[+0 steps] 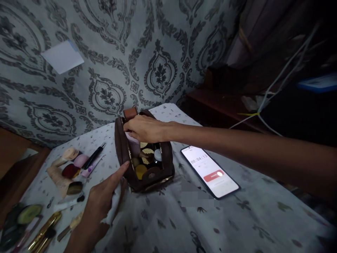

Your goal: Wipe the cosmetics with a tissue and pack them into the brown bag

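Observation:
A brown zip pouch [121, 144] stands unzipped on the cloth-covered table. My right hand [147, 128] reaches over its back part, fingers curled down around the top of a pale pink bottle [133, 144]; the fingertips are partly hidden. Below it in the pouch are a yellow-lidded jar [140, 171], a round gold-coloured item [147, 155] and a small white-capped container [158, 154]. My left hand [101, 195] is at the pouch's near left side, its index finger stretched out and touching the side by the zip. The other left fingers are partly hidden.
Several cosmetics lie left of the pouch, among them a black pen-like item [93, 157], a dark red round item [70, 170] and gold tubes [44, 232]. To the right lies a phone [223, 184] showing a timer. Patterned wallpaper [158, 70] rises behind; white cables [279, 77] hang at right.

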`<state>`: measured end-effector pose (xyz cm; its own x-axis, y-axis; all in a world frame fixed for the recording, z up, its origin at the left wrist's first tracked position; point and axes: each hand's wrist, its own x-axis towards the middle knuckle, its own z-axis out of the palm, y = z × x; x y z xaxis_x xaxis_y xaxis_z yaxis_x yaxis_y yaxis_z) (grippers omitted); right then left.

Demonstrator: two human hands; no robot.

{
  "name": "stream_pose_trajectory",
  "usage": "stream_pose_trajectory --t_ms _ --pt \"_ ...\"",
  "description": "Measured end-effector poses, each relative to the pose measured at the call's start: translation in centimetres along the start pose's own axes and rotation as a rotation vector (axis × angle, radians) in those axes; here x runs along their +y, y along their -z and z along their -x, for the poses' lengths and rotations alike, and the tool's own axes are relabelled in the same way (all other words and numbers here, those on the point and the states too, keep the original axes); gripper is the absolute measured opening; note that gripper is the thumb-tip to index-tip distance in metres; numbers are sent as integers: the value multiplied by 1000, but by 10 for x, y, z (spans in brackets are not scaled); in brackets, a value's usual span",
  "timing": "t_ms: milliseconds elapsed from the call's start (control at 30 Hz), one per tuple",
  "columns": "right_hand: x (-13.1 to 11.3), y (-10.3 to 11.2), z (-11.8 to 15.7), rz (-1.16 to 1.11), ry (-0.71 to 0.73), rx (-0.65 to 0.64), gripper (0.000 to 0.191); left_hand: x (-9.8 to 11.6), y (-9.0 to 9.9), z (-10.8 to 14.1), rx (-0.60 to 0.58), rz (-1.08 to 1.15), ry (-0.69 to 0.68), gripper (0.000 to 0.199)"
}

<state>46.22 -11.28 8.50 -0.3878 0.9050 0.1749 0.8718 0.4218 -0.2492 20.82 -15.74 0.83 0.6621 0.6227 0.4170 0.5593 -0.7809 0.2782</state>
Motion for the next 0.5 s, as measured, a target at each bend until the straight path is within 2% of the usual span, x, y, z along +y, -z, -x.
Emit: stream_pose_trajectory --t_ms 100,300,500 --pt "-1 0 -6 11 -7 -26 29 0 1 -2 -68 11 -3 61" --pt "-5 1 -11 8 -86 -29 29 5 5 -5 -104 28 -1 66" --pt "-8 2 -15 -43 -134 -89 21 4 7 -3 -160 42 0 75"
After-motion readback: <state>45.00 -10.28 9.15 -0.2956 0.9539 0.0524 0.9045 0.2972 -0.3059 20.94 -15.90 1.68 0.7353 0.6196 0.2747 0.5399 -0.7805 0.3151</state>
